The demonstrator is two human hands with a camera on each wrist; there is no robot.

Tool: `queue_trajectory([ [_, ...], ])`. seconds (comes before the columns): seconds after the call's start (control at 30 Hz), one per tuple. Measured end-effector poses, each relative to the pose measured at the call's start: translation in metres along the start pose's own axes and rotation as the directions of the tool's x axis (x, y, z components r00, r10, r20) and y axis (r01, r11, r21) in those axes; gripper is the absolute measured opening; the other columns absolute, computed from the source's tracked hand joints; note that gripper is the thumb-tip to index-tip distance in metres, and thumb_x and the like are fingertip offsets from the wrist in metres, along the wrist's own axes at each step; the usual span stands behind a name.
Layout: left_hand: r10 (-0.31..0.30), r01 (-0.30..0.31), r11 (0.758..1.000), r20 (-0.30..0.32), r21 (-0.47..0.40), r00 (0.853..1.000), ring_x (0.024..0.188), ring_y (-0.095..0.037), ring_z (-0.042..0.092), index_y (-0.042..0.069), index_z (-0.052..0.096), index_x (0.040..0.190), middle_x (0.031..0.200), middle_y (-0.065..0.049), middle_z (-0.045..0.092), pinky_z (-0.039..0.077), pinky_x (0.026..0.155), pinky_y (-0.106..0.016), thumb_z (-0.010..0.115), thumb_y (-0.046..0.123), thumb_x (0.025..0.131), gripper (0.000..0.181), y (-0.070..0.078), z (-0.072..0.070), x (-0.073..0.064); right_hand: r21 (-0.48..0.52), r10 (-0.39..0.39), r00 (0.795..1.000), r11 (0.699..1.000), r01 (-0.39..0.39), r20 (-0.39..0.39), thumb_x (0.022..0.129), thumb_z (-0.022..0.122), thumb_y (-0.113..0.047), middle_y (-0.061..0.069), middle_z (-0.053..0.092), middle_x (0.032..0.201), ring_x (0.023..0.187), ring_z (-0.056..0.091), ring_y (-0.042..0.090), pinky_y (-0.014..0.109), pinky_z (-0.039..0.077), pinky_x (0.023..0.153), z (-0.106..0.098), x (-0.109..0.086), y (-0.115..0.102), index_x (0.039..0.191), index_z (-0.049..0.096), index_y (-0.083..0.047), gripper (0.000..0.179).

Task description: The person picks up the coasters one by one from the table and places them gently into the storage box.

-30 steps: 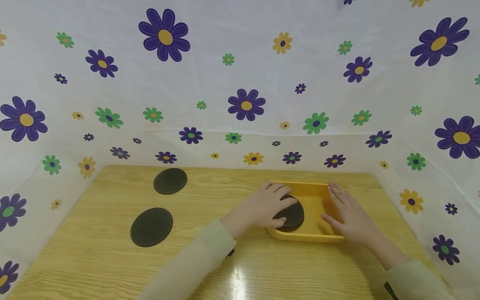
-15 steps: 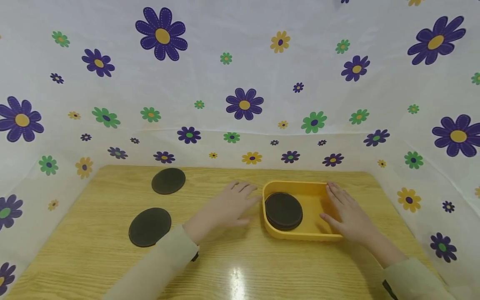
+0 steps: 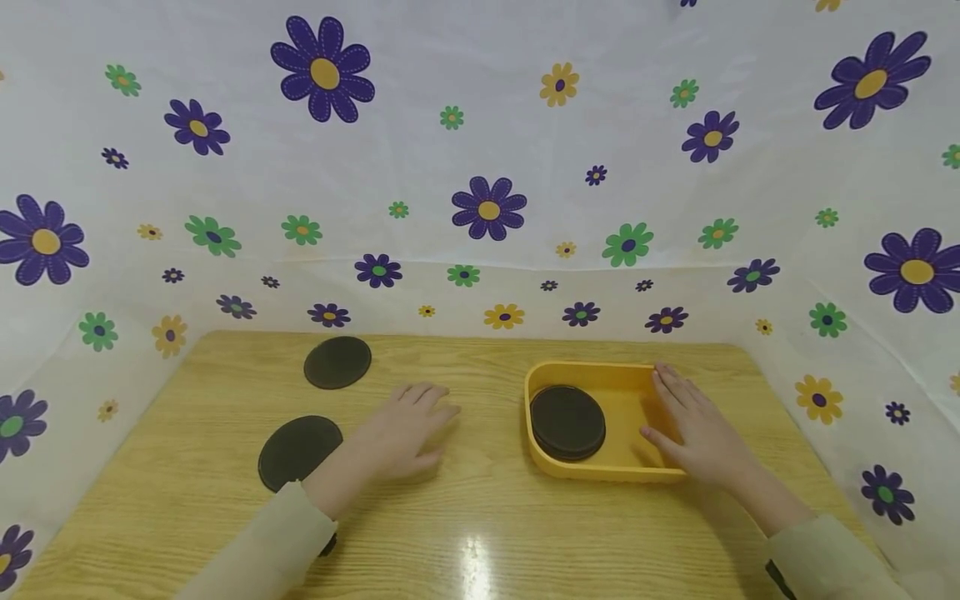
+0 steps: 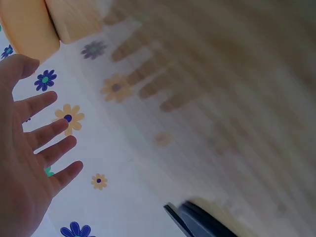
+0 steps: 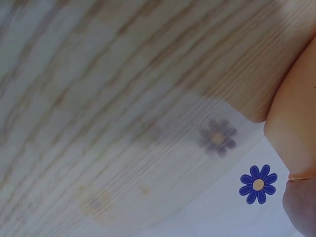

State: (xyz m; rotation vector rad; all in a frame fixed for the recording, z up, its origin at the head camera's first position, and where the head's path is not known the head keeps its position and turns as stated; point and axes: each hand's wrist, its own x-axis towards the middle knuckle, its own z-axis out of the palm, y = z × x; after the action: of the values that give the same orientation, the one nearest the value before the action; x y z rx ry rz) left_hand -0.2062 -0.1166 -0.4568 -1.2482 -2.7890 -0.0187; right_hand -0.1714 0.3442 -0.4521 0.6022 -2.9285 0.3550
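Observation:
My left hand (image 3: pixel 393 429) hovers over the table between the loose discs and the tray, fingers spread and holding nothing. The left wrist view shows the same hand (image 4: pixel 34 143) with its fingers apart. Two flat black discs lie on the table at the left, a far one (image 3: pixel 337 362) and a nearer one (image 3: pixel 296 450), partly covered by my forearm. In the left end of a yellow tray (image 3: pixel 630 437) lies a small stack of black discs (image 3: pixel 567 421). My right hand (image 3: pixel 701 433) rests with extended fingers on the tray's right end.
A white cloth (image 3: pixel 420 150) printed with flowers stands behind and at both sides of the wooden table (image 3: pixel 480 500). The tray's outer wall (image 5: pixel 296 98) fills the right edge of the right wrist view. Dark disc edges (image 4: pixel 205 222) show low in the left wrist view.
My left hand has let go of the disc on the stack in the tray and moved left over the table. My right hand has stayed on the tray.

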Motion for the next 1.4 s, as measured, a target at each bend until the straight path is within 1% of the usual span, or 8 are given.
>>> queue_trajectory([
  [0.17,-0.05,0.049,0.997,-0.027,-0.058,0.998,0.143,-0.041,0.05,0.013,0.06,0.147,0.156,-0.019,0.052,0.041,0.118,-0.061,0.068,0.039,0.098,0.056,-0.009,0.004,-0.024,-0.009,-0.007,1.0,1.0,0.007,-0.004,0.105,0.059,-0.044,0.031,0.025,0.171,0.16,0.024,0.046,0.021,-0.01,0.129,0.001,0.0,-0.001,0.162,0.028,0.011,0.085],
  [0.4,-0.087,0.087,0.996,-0.058,-0.013,0.994,0.139,-0.044,0.053,0.015,0.064,0.139,0.151,-0.02,0.055,0.045,0.112,-0.064,0.07,0.036,0.095,0.05,-0.023,0.01,-0.058,-0.007,-0.018,0.999,1.0,0.017,-0.03,0.104,0.061,-0.043,0.031,0.027,0.17,0.158,0.027,0.048,0.021,-0.009,0.129,0.004,0.0,0.002,0.161,0.031,0.011,0.084],
  [0.47,-0.1,0.1,0.995,-0.061,-0.001,0.993,0.138,-0.044,0.053,0.015,0.064,0.138,0.149,-0.02,0.056,0.047,0.11,-0.065,0.073,0.036,0.092,0.051,-0.026,0.009,-0.067,-0.005,-0.015,0.999,1.0,0.015,-0.029,0.104,0.061,-0.043,0.03,0.028,0.17,0.158,0.027,0.047,0.019,-0.011,0.128,0.004,0.0,0.003,0.161,0.031,0.011,0.084],
  [0.6,-0.121,0.122,0.992,-0.07,0.013,0.99,0.136,-0.042,0.054,0.015,0.065,0.138,0.148,-0.02,0.057,0.048,0.106,-0.066,0.08,0.038,0.086,0.059,-0.033,0.009,-0.081,-0.003,-0.007,1.0,1.0,0.007,-0.018,0.104,0.061,-0.043,0.03,0.026,0.171,0.159,0.026,0.047,0.021,-0.01,0.129,0.003,0.0,0.003,0.163,0.029,0.01,0.085],
  [0.8,-0.153,0.153,0.988,-0.074,-0.005,0.985,0.136,-0.045,0.053,0.015,0.065,0.139,0.149,-0.022,0.057,0.047,0.105,-0.068,0.085,0.041,0.08,0.067,-0.042,0.008,-0.096,0.002,-0.02,0.999,1.0,0.02,-0.033,0.104,0.062,-0.041,0.031,0.028,0.17,0.158,0.027,0.048,0.023,-0.007,0.131,0.003,0.0,0.004,0.161,0.031,0.011,0.084],
  [1.0,-0.196,0.194,0.98,-0.06,-0.03,0.979,0.138,-0.043,0.051,0.019,0.064,0.142,0.152,-0.021,0.054,0.047,0.102,-0.07,0.085,0.046,0.08,0.071,-0.051,0.01,-0.111,0.001,-0.009,1.0,1.0,0.009,-0.008,0.104,0.061,-0.043,0.03,0.025,0.172,0.16,0.025,0.046,0.022,-0.01,0.129,0.003,0.0,0.004,0.163,0.028,0.01,0.085],
  [1.23,-0.184,0.18,0.982,-0.076,-0.054,0.98,0.133,-0.046,0.053,0.018,0.065,0.142,0.149,-0.022,0.053,0.051,0.09,-0.072,0.086,0.041,0.077,0.073,-0.062,0.012,-0.127,0.005,-0.016,1.0,1.0,0.016,-0.018,0.104,0.061,-0.043,0.031,0.027,0.171,0.159,0.026,0.047,0.017,-0.012,0.127,0.002,0.0,0.003,0.162,0.03,0.011,0.085],
  [1.4,-0.2,0.195,0.978,-0.062,-0.074,0.978,0.13,-0.044,0.054,0.021,0.063,0.145,0.146,-0.02,0.055,0.052,0.087,-0.071,0.084,0.039,0.077,0.074,-0.069,0.014,-0.137,0.001,-0.012,1.0,1.0,0.012,-0.015,0.104,0.061,-0.043,0.031,0.027,0.17,0.159,0.026,0.047,0.017,-0.012,0.127,0.002,0.0,0.002,0.162,0.029,0.011,0.085],
])
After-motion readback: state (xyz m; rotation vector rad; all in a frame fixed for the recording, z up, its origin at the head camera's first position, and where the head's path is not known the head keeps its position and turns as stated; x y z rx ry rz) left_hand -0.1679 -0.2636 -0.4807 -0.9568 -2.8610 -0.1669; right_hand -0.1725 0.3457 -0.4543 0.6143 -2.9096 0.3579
